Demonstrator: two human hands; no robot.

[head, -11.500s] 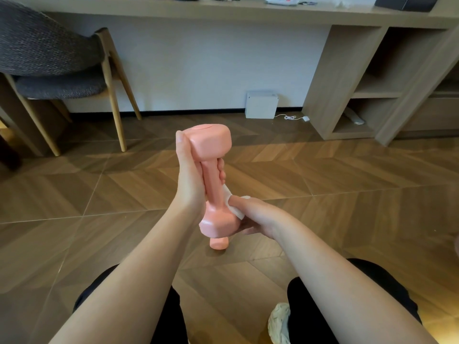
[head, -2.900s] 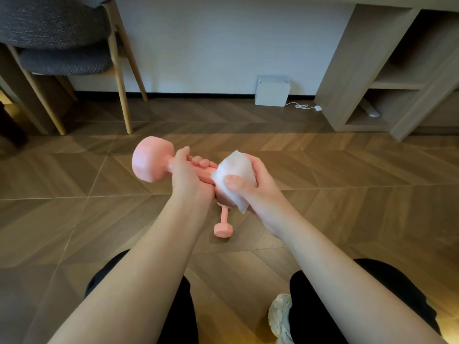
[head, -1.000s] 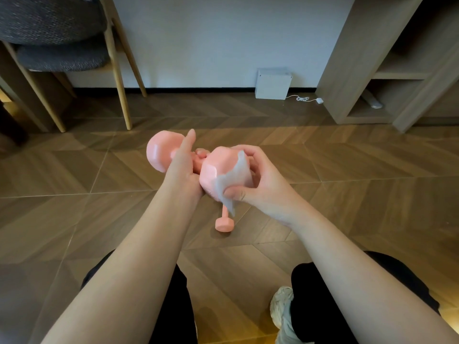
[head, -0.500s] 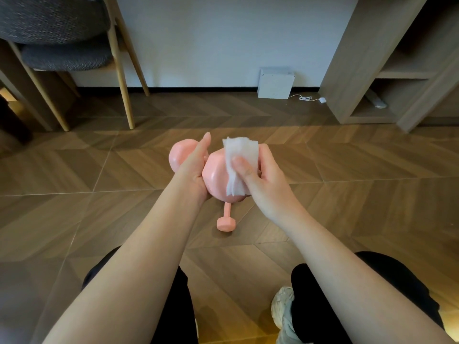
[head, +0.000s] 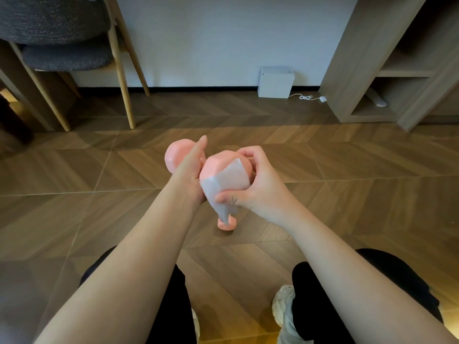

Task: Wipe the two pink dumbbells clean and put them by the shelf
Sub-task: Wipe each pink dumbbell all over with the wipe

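My left hand [head: 190, 173] grips the bar of a pink dumbbell [head: 218, 163], held level above the floor with its near head towards me and its far head behind my thumb. My right hand [head: 253, 184] curls round the near head and pinches a white wipe [head: 224, 188] against it; a tail of the wipe hangs down. A second pink dumbbell [head: 226, 223] lies on the floor below, only its near end showing. The wooden shelf unit [head: 367, 70] stands at the back right.
A grey upholstered chair [head: 74, 45] on wooden legs stands at the back left. A white box [head: 275, 81] with a white cable sits against the wall. The floor is wood chevron. My knees and a pale shoe [head: 283, 309] are at the bottom.
My right hand has slid the wipe from the top of the near head down over its front face, the tail now hanging below. The dumbbell has stayed in my left hand.
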